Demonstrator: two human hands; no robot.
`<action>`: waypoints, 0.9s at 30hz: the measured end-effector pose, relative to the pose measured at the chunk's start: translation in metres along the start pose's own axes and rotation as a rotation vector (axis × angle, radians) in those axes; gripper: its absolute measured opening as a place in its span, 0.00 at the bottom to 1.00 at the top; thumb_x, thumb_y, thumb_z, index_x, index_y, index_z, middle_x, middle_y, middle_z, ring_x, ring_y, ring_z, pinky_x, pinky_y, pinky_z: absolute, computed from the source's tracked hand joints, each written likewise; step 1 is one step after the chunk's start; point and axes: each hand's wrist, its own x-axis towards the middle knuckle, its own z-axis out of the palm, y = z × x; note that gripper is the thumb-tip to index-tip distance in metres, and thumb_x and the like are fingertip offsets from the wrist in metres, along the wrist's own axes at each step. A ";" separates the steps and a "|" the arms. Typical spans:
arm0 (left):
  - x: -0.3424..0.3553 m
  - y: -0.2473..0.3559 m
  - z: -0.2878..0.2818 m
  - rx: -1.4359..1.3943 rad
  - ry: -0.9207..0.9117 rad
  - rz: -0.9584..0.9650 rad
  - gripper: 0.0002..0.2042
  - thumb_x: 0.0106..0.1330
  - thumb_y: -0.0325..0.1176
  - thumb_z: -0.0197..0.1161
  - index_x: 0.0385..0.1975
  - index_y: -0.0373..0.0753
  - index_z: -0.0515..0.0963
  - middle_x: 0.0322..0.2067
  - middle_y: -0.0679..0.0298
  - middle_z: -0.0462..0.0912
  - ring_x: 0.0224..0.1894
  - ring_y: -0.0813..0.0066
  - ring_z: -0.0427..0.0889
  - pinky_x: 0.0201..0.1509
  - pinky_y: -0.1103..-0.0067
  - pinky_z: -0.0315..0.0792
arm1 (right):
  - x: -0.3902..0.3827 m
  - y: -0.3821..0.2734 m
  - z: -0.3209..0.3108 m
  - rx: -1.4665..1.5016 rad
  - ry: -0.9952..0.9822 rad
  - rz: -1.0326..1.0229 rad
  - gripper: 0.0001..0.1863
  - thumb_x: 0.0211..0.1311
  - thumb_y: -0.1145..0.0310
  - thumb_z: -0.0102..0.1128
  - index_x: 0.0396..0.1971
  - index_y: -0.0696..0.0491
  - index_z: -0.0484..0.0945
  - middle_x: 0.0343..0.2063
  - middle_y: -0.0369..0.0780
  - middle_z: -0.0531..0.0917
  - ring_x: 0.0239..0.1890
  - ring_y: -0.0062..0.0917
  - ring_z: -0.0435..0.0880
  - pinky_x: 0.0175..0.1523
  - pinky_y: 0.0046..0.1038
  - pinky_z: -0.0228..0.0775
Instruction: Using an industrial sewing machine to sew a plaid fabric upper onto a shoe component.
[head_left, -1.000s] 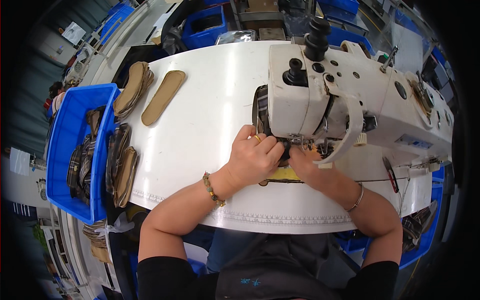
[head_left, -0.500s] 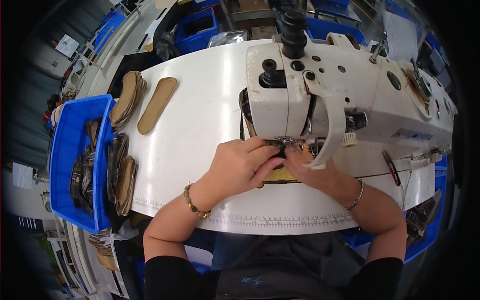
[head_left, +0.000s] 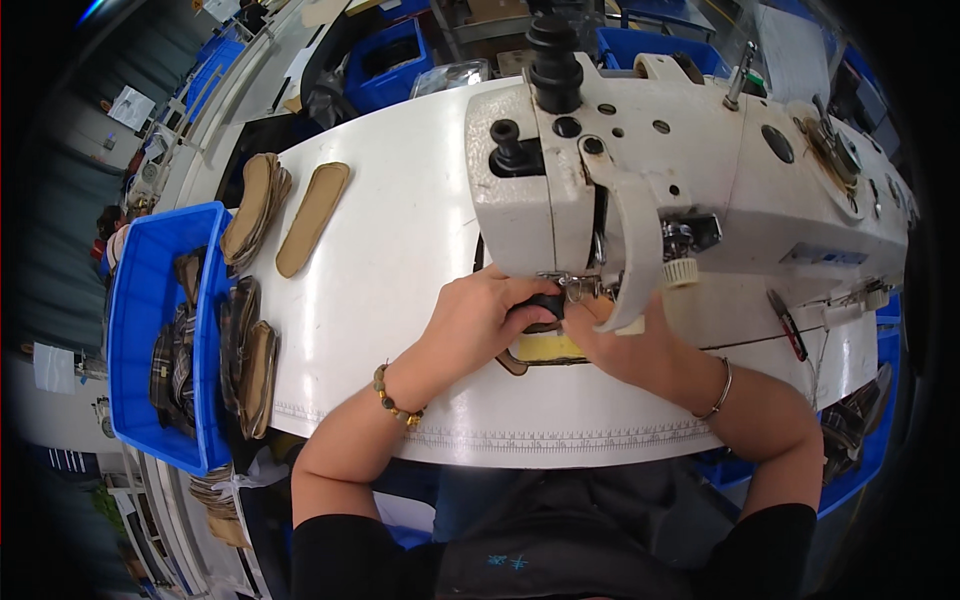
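A white sewing machine (head_left: 520, 220) stands over the worktable, its presser foot (head_left: 572, 284) low in front of me. My left hand (head_left: 475, 318) pinches a dark fabric piece (head_left: 545, 304) between thumb and fingers, just left of the foot. My right hand (head_left: 615, 340) is closed on the same work at the foot's right side; the machine's curved white guard (head_left: 640, 240) hides part of its fingers. Below both hands lies a yellow patch (head_left: 546, 347) on the table. A tan, rounded piece end (head_left: 513, 363) sticks out under my left hand.
On the white table (head_left: 380, 270), a single tan insole-shaped piece (head_left: 312, 220) lies beside a stack of them (head_left: 254, 210). A blue bin (head_left: 140, 300) with plaid pieces stands left, more pieces (head_left: 258, 370) next to it. Small snips (head_left: 788, 325) lie right.
My left thumb and fingers have shifted on the dark piece, showing more of it. A tan end now shows under my left hand. The whole view has shifted slightly.
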 end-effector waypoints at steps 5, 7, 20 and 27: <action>0.008 -0.003 -0.007 0.058 0.041 0.167 0.12 0.49 0.35 0.74 0.35 0.43 0.87 0.32 0.63 0.86 0.35 0.60 0.84 0.42 0.68 0.76 | -0.011 -0.020 -0.013 -0.123 -0.278 -0.142 0.13 0.47 0.71 0.62 0.34 0.58 0.84 0.11 0.35 0.74 0.10 0.23 0.71 0.17 0.27 0.60; 0.007 -0.005 -0.007 0.058 0.034 0.157 0.12 0.47 0.35 0.75 0.33 0.43 0.87 0.33 0.63 0.87 0.36 0.59 0.84 0.43 0.66 0.76 | -0.009 -0.022 -0.016 -0.099 -0.279 -0.109 0.15 0.45 0.71 0.62 0.35 0.59 0.84 0.10 0.35 0.73 0.10 0.24 0.72 0.17 0.28 0.61; 0.008 0.002 -0.010 0.121 0.033 0.211 0.14 0.40 0.34 0.75 0.31 0.44 0.88 0.34 0.64 0.87 0.38 0.60 0.83 0.45 0.67 0.75 | -0.008 -0.017 -0.009 -0.070 -0.224 -0.062 0.06 0.46 0.72 0.62 0.16 0.53 0.75 0.08 0.37 0.73 0.12 0.28 0.77 0.17 0.31 0.66; 0.006 -0.001 -0.006 0.154 0.037 0.184 0.12 0.45 0.38 0.75 0.32 0.49 0.89 0.34 0.71 0.87 0.44 0.67 0.81 0.54 0.70 0.66 | -0.005 0.008 0.015 0.320 -0.088 0.266 0.08 0.60 0.66 0.63 0.27 0.55 0.81 0.17 0.41 0.81 0.18 0.36 0.80 0.23 0.33 0.71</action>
